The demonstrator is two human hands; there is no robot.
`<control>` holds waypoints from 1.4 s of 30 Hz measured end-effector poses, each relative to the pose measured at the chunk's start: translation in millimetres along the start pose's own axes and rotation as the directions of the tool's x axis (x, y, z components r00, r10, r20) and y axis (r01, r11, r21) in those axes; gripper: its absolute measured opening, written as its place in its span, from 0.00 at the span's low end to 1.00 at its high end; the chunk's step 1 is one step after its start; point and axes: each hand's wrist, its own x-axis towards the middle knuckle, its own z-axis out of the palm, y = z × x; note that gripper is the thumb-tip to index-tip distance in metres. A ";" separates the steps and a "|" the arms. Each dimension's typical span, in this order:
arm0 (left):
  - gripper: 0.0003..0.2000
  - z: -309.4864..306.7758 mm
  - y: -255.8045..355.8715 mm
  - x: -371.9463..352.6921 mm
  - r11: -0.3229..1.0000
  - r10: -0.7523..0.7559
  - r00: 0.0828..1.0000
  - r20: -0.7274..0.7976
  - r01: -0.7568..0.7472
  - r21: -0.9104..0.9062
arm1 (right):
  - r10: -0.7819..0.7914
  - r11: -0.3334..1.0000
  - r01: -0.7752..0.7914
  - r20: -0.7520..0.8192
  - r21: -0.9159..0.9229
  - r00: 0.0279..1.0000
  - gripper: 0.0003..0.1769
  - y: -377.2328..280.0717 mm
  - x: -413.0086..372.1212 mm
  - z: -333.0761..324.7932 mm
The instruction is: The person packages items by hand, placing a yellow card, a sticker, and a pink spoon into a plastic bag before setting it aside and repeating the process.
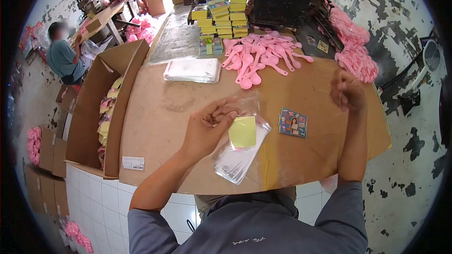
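My left hand pinches the edge of a clear plastic bag between thumb and fingers. A yellow card shows through this bag, with a bit of pink at its lower edge. Beneath it lies a fanned stack of clear plastic bags. My right hand is raised over the right side of the table, slightly blurred, its fingers curled together; a faint thin strand hangs below them, too indistinct to name. Between the hands, a few blue printed cards lie on the cardboard.
A pile of pink spoons and a block of clear bags lie at the back of the cardboard-covered table. Behind rise stacks of cards. On the left stands a long cardboard box holding packed bags. Another person sits farther left.
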 end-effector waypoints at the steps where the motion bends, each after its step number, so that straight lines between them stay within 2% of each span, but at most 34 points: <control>1: 0.15 -0.1 1.2 0.5 1.000 -0.017 1.000 0.014 0.017 0.004 | 0.016 0.965 -0.079 -0.243 -0.252 0.970 0.06 -0.2 -12.8 -20.6; 2: 0.15 -0.2 2.4 0.4 0.999 -0.033 0.999 0.026 0.033 0.008 | -0.032 0.863 -0.211 -0.467 -0.459 0.884 0.08 4.5 -23.0 -41.0; 3: 0.15 -0.1 3.0 0.5 0.999 -0.048 0.998 0.038 0.048 0.012 | -0.138 0.707 -0.380 -0.644 -0.596 0.752 0.11 9.7 -28.6 -53.2; 5: 0.16 -3.5 -7.4 2.8 0.997 -0.021 1.000 0.013 0.020 0.079 | -0.372 0.307 -0.518 -0.601 -0.799 0.707 0.14 20.6 -36.1 -61.5; 6: 0.16 -3.9 -10.9 3.3 0.994 -0.013 1.000 0.004 0.013 0.111 | -0.470 0.081 -0.580 -0.544 -0.810 0.695 0.17 28.6 -44.1 -61.1; 7: 0.16 -3.4 -12.4 4.4 0.996 -0.008 1.000 0.001 0.008 0.087 | -0.551 -0.148 -0.625 -0.461 -0.766 0.696 0.19 34.0 -51.1 -62.0; 9: 0.16 -0.1 -12.6 5.8 0.999 0.000 1.000 -0.010 0.001 0.039 | -0.635 -0.549 -0.655 -0.252 -0.519 0.731 0.24 38.6 -61.7 -65.0; 11: 0.16 2.9 -11.5 4.9 1.000 0.000 1.000 0.005 0.000 0.022 | -0.569 -0.051 -0.582 -0.455 -0.812 0.685 0.23 40.6 -29.0 -23.1; 12: 0.17 2.4 -10.4 4.3 1.000 0.002 1.000 0.006 -0.002 0.019 | -0.498 0.233 -0.488 -0.534 -0.841 0.683 0.22 41.4 -2.0 5.5; 14: 0.17 3.8 -9.6 3.8 0.999 0.024 1.000 -0.013 -0.023 0.039 | -0.227 0.456 -0.421 -0.560 -0.784 0.797 0.20 49.3 32.7 63.6; 16: 0.17 4.7 -11.7 2.5 0.998 0.052 0.998 -0.033 -0.051 0.036 | -0.149 0.539 -0.144 -0.262 -0.830 0.953 0.22 67.5 54.1 100.0; 18: 0.18 5.1 -15.4 2.9 0.996 0.090 0.995 -0.047 -0.090 0.008 | -0.280 0.474 0.057 -0.089 -0.879 0.956 0.26 95.1 75.8 130.7; 21: 0.18 3.5 -13.9 1.8 0.995 0.100 0.994 -0.043 -0.098 0.036 | -0.100 0.691 -0.019 -0.121 -0.723 0.988 0.25 93.5 91.3 153.3; 24: 0.19 4.4 -6.0 1.0 0.993 0.118 0.993 -0.032 -0.118 -0.015 | -0.055 0.931 -0.023 -0.204 -0.363 0.977 0.22 114.3 97.3 144.7; 27: 0.19 1.1 -6.9 5.8 0.993 0.057 0.998 -0.027 -0.060 -0.102 | -0.044 0.926 -0.026 -0.174 -0.378 0.984 0.20 110.8 95.1 137.0; 30: 0.18 -3.1 -10.3 8.0 0.993 -0.045 0.997 0.068 0.052 -0.106 | -0.026 0.951 -0.046 -0.227 -0.305 0.974 0.18 103.0 92.6 139.7; 33: 0.16 -1.2 -10.8 5.1 0.994 -0.104 0.991 0.086 0.106 -0.016 | -0.021 0.903 -0.094 -0.262 -0.419 0.965 0.14 101.2 88.4 135.5; 36: 0.13 1.9 -9.2 3.3 0.988 -0.138 0.990 0.016 0.137 0.069 | -0.043 0.908 -0.106 -0.341 -0.406 0.939 0.11 104.5 86.9 137.0; 39: 0.10 -1.8 -19.3 3.0 0.994 -0.077 0.997 0.004 0.077 0.081 | -0.062 0.933 -0.062 -0.328 -0.355 0.943 0.11 115.5 88.4 127.7; 42: 0.10 -5.3 -24.2 1.6 0.993 -0.066 0.998 0.004 0.066 0.094 | -0.012 0.954 -0.091 -0.339 -0.285 0.941 0.09 111.9 86.9 126.3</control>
